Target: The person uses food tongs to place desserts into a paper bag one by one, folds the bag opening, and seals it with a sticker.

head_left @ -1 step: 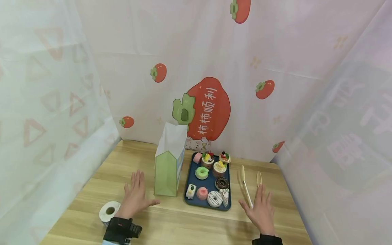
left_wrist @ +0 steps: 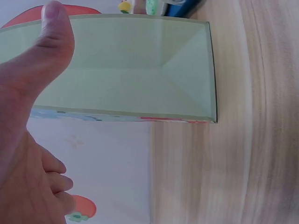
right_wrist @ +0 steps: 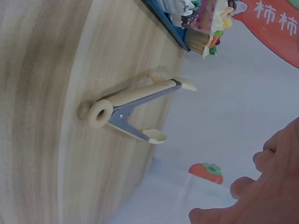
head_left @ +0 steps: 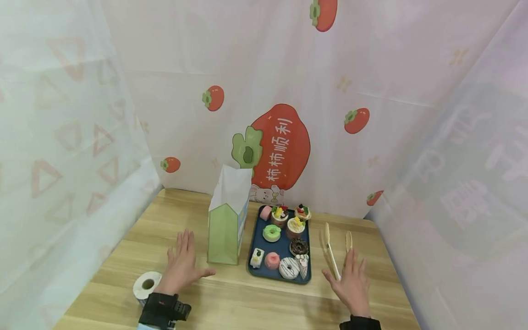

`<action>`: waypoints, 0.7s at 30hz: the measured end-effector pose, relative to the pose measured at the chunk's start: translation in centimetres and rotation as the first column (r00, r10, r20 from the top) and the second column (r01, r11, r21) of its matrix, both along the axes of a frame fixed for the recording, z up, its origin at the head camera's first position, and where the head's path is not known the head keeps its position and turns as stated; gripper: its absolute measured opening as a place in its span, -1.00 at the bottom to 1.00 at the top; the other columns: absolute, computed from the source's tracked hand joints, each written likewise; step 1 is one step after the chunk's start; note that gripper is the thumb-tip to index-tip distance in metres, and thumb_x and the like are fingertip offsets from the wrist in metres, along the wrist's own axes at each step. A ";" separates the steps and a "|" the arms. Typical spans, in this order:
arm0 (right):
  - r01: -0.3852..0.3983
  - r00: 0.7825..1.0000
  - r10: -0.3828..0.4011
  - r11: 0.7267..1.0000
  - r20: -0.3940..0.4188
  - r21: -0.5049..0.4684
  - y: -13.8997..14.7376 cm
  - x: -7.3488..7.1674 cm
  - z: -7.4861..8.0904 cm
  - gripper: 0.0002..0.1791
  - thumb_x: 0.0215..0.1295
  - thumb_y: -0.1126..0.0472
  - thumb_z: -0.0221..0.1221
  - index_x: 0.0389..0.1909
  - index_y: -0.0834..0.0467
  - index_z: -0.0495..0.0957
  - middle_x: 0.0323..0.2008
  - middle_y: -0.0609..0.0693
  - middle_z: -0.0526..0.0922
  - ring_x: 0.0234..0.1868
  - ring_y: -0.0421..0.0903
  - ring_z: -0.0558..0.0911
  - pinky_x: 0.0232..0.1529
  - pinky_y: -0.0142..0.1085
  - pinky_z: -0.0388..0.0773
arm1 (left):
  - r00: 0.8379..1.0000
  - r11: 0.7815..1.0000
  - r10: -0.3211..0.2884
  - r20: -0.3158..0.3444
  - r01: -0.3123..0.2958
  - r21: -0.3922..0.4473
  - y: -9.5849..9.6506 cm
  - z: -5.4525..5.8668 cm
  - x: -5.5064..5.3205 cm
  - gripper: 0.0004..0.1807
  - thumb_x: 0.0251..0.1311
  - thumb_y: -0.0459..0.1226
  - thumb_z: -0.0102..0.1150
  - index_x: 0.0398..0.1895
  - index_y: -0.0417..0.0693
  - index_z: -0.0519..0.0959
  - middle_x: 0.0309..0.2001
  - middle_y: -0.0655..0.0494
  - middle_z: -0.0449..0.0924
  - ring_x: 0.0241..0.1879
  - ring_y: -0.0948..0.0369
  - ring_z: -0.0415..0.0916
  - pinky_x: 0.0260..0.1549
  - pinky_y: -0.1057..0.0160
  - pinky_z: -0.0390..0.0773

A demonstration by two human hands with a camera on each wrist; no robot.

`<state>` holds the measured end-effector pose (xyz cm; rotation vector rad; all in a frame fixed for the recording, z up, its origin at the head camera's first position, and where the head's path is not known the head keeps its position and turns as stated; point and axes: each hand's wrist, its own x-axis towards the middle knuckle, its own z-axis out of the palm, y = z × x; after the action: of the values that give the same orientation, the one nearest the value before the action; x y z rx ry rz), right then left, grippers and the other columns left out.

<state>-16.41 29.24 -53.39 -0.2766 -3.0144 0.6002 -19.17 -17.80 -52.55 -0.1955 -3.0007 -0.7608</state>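
Note:
My left hand [head_left: 181, 263], fingers straight and thumb spread, holds nothing; it is left of a standing green and white paper bag [head_left: 223, 233]. The bag's green side panel [left_wrist: 126, 65] fills much of the left wrist view, behind the thumb. On the right, my right hand [head_left: 350, 284] is also spread with nothing in it. Near it lie cream and grey tongs [right_wrist: 135, 102], their arms apart; in the head view the hand hides part of them. Between the hands sits a dark blue tray [head_left: 264, 243] bearing a green donut [head_left: 272, 233], a chocolate donut [head_left: 299, 247], a white donut [head_left: 289, 268] and several small cakes.
A roll of white labels or paper [head_left: 142, 284] stands beside the left wrist, partly behind it. The wooden table [head_left: 247, 307] ends at a white cloth backdrop [head_left: 268, 59] printed with persimmons, with more cloth on both sides.

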 end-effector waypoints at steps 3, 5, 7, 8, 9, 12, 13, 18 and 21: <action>-0.008 1.000 0.008 1.000 -0.028 -0.006 0.2 0.4 -0.3 0.26 0.26 -0.36 0.15 0.55 0.37 -0.34 0.55 0.42 -0.22 0.49 0.56 -0.22 0.21 0.55 0.10 | 1.000 1.000 -0.009 0.007 0.009 0.009 0.1 0.1 0.1 0.53 -0.27 0.23 0.53 0.48 -0.57 -0.19 0.51 -0.56 -0.30 0.50 -0.43 -0.33 0.25 -0.59 -0.11; -0.015 0.999 0.014 1.000 -0.052 -0.015 0.4 0.5 -0.4 0.27 0.26 -0.33 0.17 0.54 0.39 -0.35 0.54 0.45 -0.23 0.48 0.57 -0.21 0.22 0.53 0.12 | 1.000 0.999 -0.030 0.008 0.030 0.023 0.1 0.7 0.1 0.49 -0.20 0.17 0.53 0.46 -0.61 -0.19 0.48 -0.61 -0.28 0.48 -0.46 -0.29 0.24 -0.59 -0.06; -0.022 0.997 0.020 0.999 -0.071 -0.023 0.7 0.5 -0.7 0.27 0.26 -0.29 0.19 0.52 0.44 -0.34 0.52 0.49 -0.23 0.47 0.60 -0.20 0.24 0.51 0.13 | 0.998 0.996 -0.066 0.022 0.065 0.064 0.0 1.8 0.2 0.41 -0.07 0.12 0.48 0.44 -0.66 -0.21 0.46 -0.65 -0.28 0.47 -0.49 -0.28 0.26 -0.55 -0.03; -0.023 0.997 0.021 0.999 -0.075 -0.029 0.9 0.4 -0.8 0.26 0.27 -0.27 0.19 0.52 0.45 -0.35 0.52 0.49 -0.24 0.47 0.60 -0.20 0.26 0.50 0.11 | 0.996 0.992 -0.087 0.038 0.083 0.097 -0.2 2.6 0.2 0.36 0.02 0.10 0.43 0.44 -0.65 -0.24 0.46 -0.65 -0.31 0.47 -0.49 -0.30 0.29 -0.53 -0.04; -0.023 0.997 0.021 0.999 -0.080 -0.032 1.1 0.3 -0.8 0.26 0.27 -0.26 0.20 0.51 0.48 -0.34 0.52 0.50 -0.25 0.46 0.60 -0.20 0.28 0.49 0.10 | 0.993 0.986 -0.108 0.053 0.100 0.130 -0.4 3.3 0.2 0.31 0.12 0.10 0.36 0.45 -0.64 -0.27 0.47 -0.64 -0.33 0.47 -0.48 -0.31 0.31 -0.50 -0.06; -0.025 0.995 0.021 0.999 -0.098 -0.043 1.6 -0.1 -1.2 0.24 0.26 -0.22 0.22 0.48 0.54 -0.30 0.50 0.53 -0.25 0.45 0.62 -0.18 0.32 0.44 0.07 | 0.985 0.965 -0.155 0.076 0.134 0.223 -1.2 5.8 0.0 0.16 0.35 0.10 0.09 0.48 -0.57 -0.35 0.49 -0.58 -0.41 0.48 -0.45 -0.34 0.39 -0.40 -0.12; -0.027 0.995 0.022 0.998 -0.094 -0.049 1.8 -0.2 -1.3 0.24 0.27 -0.21 0.22 0.48 0.55 -0.29 0.50 0.54 -0.25 0.45 0.62 -0.18 0.34 0.43 0.06 | 0.984 0.960 -0.162 0.074 0.140 0.241 -1.4 6.7 -0.1 0.11 0.40 0.12 0.00 0.48 -0.55 -0.37 0.50 -0.56 -0.43 0.49 -0.44 -0.35 0.40 -0.38 -0.15; -0.026 1.000 0.025 0.992 -0.009 -0.121 2.6 -0.9 -2.1 0.27 0.28 -0.22 0.21 0.46 0.56 -0.37 0.48 0.57 -0.35 0.45 0.61 -0.25 0.39 0.38 -0.02 | 0.986 0.961 -0.169 0.008 0.163 0.224 -2.0 11.1 -2.2 -0.01 0.51 0.12 -0.24 0.49 -0.55 -0.33 0.50 -0.55 -0.33 0.47 -0.46 -0.22 0.41 -0.35 -0.08; -0.006 0.998 0.016 0.985 0.054 -0.172 3.0 -1.5 -2.9 0.28 0.29 -0.20 0.21 0.45 0.57 -0.42 0.45 0.63 -0.36 0.46 0.60 -0.23 0.40 0.36 0.02 | 0.983 0.967 -0.182 0.001 0.179 0.184 -1.9 13.3 -4.0 -0.06 0.53 0.10 -0.27 0.49 -0.56 -0.28 0.49 -0.56 -0.24 0.45 -0.44 -0.10 0.41 -0.32 0.02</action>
<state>-17.95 32.20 -56.27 -0.2889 -3.0216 0.8694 -23.13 -19.72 -39.27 -0.4620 -2.9348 -1.0543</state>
